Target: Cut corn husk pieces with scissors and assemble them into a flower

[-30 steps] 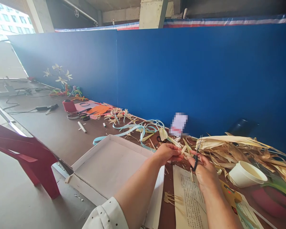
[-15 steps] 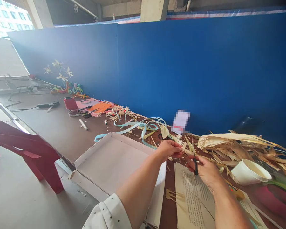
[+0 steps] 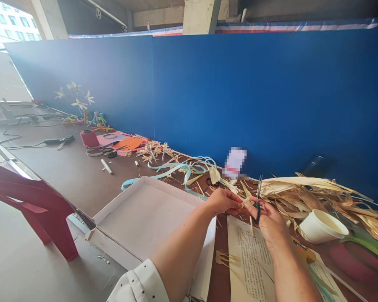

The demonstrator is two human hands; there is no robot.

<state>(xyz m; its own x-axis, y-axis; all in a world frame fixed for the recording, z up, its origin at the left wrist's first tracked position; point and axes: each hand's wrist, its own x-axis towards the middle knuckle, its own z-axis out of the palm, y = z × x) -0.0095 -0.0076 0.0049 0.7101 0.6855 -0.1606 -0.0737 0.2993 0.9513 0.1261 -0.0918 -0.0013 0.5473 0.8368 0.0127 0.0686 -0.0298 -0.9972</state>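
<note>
My left hand (image 3: 224, 202) is closed in a pinch on a small pale strip of corn husk (image 3: 246, 203). Dark-handled scissors (image 3: 258, 200) are gripped in my right hand (image 3: 271, 221), their blades pointing up and away. Both hands meet at the husk strip, and the fingertips of my right hand seem to touch it. Beneath them lies a printed sheet (image 3: 248, 260), with a thin pale stalk reaching down over it. To the right spreads a pile of dry corn husks (image 3: 302, 191).
A shallow white box (image 3: 135, 218) lies left of my forearm. Light-blue ribbon (image 3: 170, 170) and husk scraps run along the blue partition (image 3: 239, 92). A white cup (image 3: 323, 226) stands at right. Farther left are a red thread spool (image 3: 88, 138) and a red chair (image 3: 47, 218).
My right hand has come up and closer to my left, so both now meet at the husk strip. The scissors' blades now point upward above the fingers. The view has shifted slightly.
</note>
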